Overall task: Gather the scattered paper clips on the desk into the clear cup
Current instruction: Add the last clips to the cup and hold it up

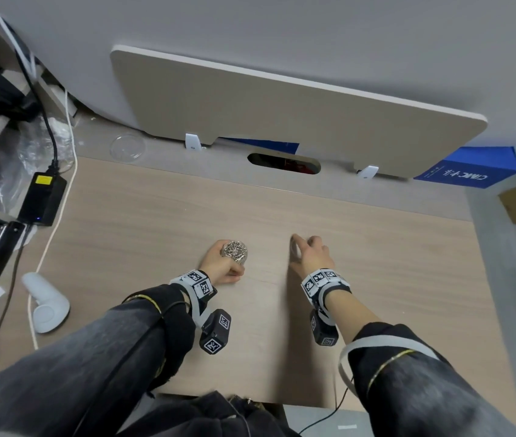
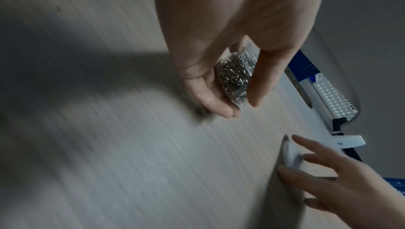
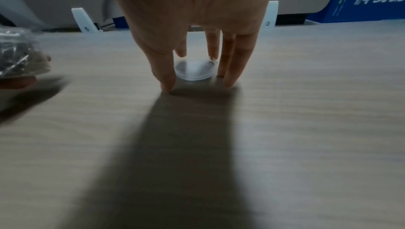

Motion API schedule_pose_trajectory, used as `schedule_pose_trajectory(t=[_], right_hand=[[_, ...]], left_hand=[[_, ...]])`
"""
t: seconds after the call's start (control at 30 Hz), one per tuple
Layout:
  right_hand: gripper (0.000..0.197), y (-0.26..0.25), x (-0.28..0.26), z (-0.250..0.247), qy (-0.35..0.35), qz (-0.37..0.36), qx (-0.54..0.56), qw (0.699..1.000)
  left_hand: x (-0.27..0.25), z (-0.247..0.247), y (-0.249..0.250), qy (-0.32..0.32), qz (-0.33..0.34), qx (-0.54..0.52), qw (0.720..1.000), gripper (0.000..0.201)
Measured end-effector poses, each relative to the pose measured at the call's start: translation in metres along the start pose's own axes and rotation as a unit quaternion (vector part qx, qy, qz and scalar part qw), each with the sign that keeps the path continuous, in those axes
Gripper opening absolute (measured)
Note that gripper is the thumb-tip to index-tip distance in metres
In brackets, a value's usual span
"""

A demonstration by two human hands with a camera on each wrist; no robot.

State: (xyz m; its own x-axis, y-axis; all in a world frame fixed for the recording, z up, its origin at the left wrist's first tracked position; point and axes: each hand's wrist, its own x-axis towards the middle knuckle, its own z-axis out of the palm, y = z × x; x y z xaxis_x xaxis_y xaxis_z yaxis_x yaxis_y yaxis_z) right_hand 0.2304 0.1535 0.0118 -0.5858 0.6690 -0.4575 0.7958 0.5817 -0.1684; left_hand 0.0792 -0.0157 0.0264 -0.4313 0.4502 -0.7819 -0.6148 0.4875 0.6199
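Evidently the left hand (image 1: 219, 263) is gripping the small clear plastic cup (image 2: 235, 78), full of silver paper clips, just above the wooden desk (image 1: 392, 257). Beside it, the right hand (image 1: 313, 257) is pinching a round translucent lid (image 3: 194, 70) by its rim; light and slippery, it probably needs this edge hold.

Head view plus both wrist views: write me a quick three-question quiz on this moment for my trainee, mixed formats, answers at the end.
1. True or false: the clear cup in the left hand is already full of paper clips.
2. Multiple choice: what is the right hand around? A) a white controller B) a small round clear lid on the desk C) a black power adapter
3. Fill in: seen from the right wrist, the lid lies ____ on the desk, between the fingertips.

Key: 1 true; 2 B; 3 flat
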Motion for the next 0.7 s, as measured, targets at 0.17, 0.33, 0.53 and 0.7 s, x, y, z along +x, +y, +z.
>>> schedule_pose_trajectory(t=[0.17,0.33,0.53,0.7], right_hand=[[0.038,-0.009,-0.002,0.001,0.032,0.000,0.029,0.999],[0.050,-0.016,0.003,-0.005,0.009,0.046,0.230,0.972],[0.037,-0.044,0.001,-0.017,0.033,0.079,0.503,0.860],[0.027,-0.056,-0.008,-0.011,-0.008,0.072,0.558,0.827]], left_hand=[[0.001,0.009,-0.001,-0.014,-0.004,0.012,1.000,0.064],[-0.001,0.015,0.002,-0.035,-0.001,0.019,0.999,0.063],[-0.008,0.020,-0.001,-0.070,-0.001,0.032,0.997,0.063],[-0.014,0.019,0.000,-0.097,0.008,0.024,0.995,0.060]])
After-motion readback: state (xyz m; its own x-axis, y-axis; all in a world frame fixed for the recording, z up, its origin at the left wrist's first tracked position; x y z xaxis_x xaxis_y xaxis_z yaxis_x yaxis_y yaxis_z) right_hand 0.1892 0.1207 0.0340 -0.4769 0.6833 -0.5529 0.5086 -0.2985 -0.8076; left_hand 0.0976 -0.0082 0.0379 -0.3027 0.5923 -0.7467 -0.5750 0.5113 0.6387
